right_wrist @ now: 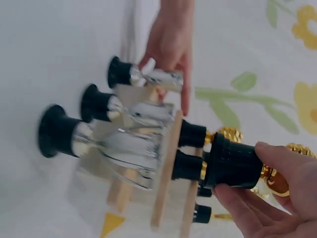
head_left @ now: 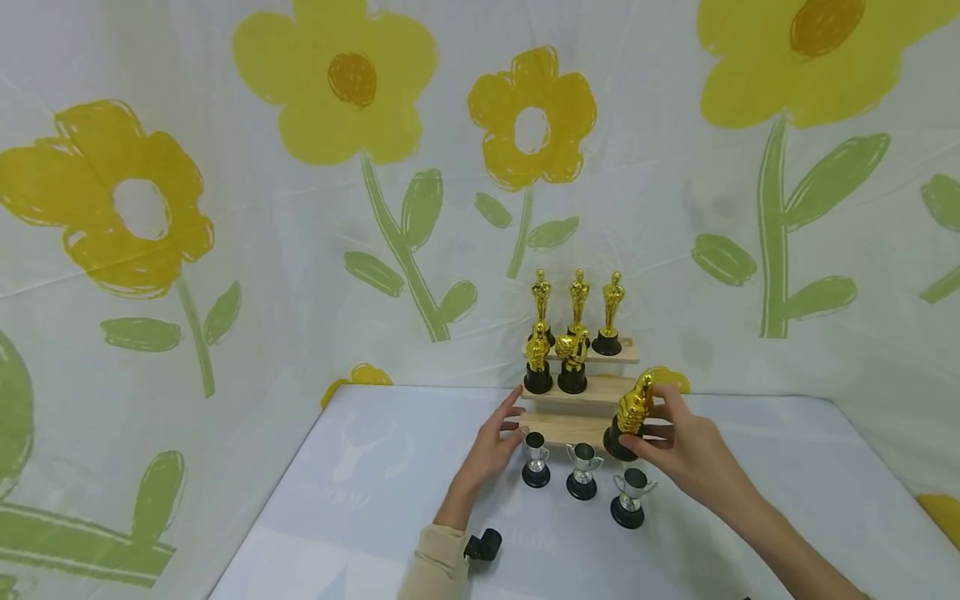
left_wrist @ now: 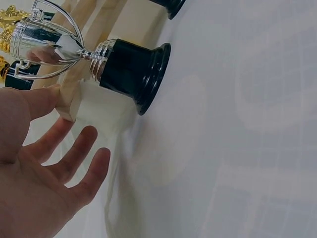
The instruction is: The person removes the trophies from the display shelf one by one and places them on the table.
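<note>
My right hand (head_left: 690,446) holds a gold thumbs-up trophy (head_left: 633,406) with a black base, above the right end of the lowest tier of a wooden stepped stand (head_left: 558,428). In the right wrist view, thumb and fingers grip it near its black base (right_wrist: 234,162). My left hand (head_left: 491,447) is at the stand's left end. Its thumb and forefinger pinch the board end (left_wrist: 71,101) in the left wrist view, other fingers spread. Two similar gold trophies (head_left: 537,358) (head_left: 573,362) stand on the middle tier, and three gold statuettes (head_left: 578,300) on the top tier.
Three silver cups on black bases stand in front of the stand: left cup (head_left: 536,458), middle cup (head_left: 582,471) and right cup (head_left: 631,497). The white table (head_left: 360,508) meets a flower-printed cloth (head_left: 285,250) behind. A black device (head_left: 483,545) sits at the left wrist.
</note>
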`<state>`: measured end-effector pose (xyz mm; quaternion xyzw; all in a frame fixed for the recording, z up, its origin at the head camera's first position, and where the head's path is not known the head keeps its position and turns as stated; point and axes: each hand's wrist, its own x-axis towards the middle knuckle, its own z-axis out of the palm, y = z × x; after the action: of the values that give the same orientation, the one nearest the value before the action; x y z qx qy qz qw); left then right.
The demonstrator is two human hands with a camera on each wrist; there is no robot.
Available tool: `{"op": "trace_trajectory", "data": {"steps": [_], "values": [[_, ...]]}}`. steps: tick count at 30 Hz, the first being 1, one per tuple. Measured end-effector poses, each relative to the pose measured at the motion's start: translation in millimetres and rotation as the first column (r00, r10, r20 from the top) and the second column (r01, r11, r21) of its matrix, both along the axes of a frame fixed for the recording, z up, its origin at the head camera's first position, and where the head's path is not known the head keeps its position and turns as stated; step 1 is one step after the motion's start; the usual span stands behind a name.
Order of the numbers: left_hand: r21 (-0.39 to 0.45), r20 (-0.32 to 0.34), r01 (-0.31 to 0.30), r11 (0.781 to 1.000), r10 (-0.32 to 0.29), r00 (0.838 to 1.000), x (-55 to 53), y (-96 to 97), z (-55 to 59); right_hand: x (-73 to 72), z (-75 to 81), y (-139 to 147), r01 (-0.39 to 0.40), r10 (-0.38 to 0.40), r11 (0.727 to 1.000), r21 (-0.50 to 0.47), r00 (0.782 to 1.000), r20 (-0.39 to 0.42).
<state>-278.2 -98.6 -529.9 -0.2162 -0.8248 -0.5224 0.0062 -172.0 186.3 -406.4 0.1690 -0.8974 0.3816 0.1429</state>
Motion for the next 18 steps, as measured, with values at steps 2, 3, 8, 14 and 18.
{"op": "trace_trajectory", "data": {"steps": [2,3,8,14,18], "values": [[0.004,-0.011,0.003,1.0,-0.003,1.0,-0.7,-0.2,0.1,6.5,-4.3,-0.5,-0.004,0.004,1.0,-0.003,1.0,0.004],[0.003,-0.009,0.002,1.0,-0.002,1.0,-1.1,-0.3,0.0,9.7,-6.2,-0.8,-0.006,0.006,1.0,-0.009,1.0,0.004],[0.007,-0.001,-0.009,1.0,0.009,1.0,-1.1,-0.2,-0.8,24.2,-12.6,-4.2,-0.003,0.004,1.0,-0.028,0.999,0.035],[0.006,0.01,-0.01,1.0,0.01,1.0,-0.3,-0.2,-0.2,40.7,-18.7,-6.4,0.012,-0.009,1.0,-0.023,0.994,0.112],[0.014,0.018,-0.008,1.0,0.008,1.0,-0.6,0.3,-0.2,50.4,-27.4,-4.1,0.012,-0.009,1.0,-0.016,0.982,0.19]]}}
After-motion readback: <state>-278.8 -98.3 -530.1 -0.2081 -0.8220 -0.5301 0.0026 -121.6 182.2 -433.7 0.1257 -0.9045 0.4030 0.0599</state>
